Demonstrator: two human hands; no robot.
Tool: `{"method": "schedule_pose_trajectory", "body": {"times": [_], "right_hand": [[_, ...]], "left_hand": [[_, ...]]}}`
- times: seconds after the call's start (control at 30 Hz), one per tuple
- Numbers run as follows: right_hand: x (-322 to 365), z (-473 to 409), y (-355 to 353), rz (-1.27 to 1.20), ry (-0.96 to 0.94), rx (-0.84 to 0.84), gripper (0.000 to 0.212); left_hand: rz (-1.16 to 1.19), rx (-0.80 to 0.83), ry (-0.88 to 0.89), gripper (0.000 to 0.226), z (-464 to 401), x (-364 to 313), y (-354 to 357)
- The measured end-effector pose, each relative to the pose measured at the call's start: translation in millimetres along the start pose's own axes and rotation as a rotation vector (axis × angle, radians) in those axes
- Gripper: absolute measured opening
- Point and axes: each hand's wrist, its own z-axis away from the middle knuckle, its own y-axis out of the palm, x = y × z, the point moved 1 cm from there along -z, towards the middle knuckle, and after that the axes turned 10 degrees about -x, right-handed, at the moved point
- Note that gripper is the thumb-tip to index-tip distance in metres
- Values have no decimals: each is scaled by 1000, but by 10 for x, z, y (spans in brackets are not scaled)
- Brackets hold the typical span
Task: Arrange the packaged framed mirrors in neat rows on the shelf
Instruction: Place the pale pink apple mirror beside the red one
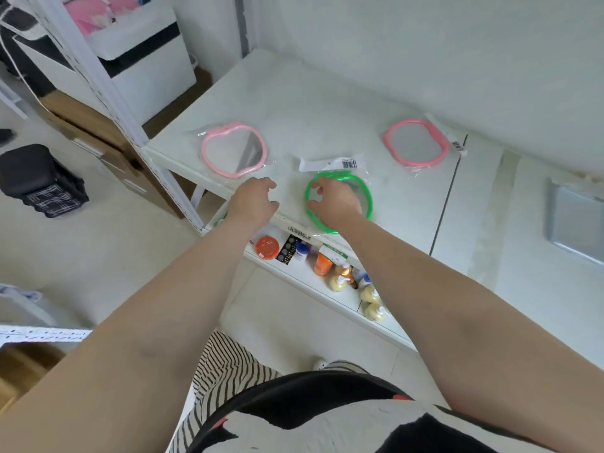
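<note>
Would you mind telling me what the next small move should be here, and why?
Probably slide the green-framed mirror back from the shelf's front edge, into line with the two pink-framed mirrors. Its near rim seems to overhang that edge while the pink ones lie farther back. The right hand is already on it; the left hand hovers beside it.

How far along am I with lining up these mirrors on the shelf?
Two pink mirrors lie at the back of the shelf. In hand: the right hand is over the green mirror near the front edge; the left hand hovers beside it. Left: aligning it with them.
</note>
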Motion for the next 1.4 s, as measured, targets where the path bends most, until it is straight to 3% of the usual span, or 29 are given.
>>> {"method": "schedule_pose_trajectory", "body": {"times": [0.43,0.67,0.87,1.2,1.3,1.4], "right_hand": [[1177,-561,678,-17,237,-124,42],[1231,-845,730,-55,375,-160,49],[1219,-1206,844,-49,445,-77,61],[1211,-1309,901,-47,513,-48,48],[1243,-1208,938,-39,504,-130,46],[1321,-1065,946,-120,511,-232,47]], "left_hand": [[-70,22,5,52,-1134,1276,-759],[75,97,-238,68,-1486,1395,-656],[268,76,-385,68,-1798,1412,-562],[562,19,-628,71,-2038,1447,-477],[693,34,-689,64,-2072,1433,-568],[806,85,-647,35,-2087,1462,-691]]}}
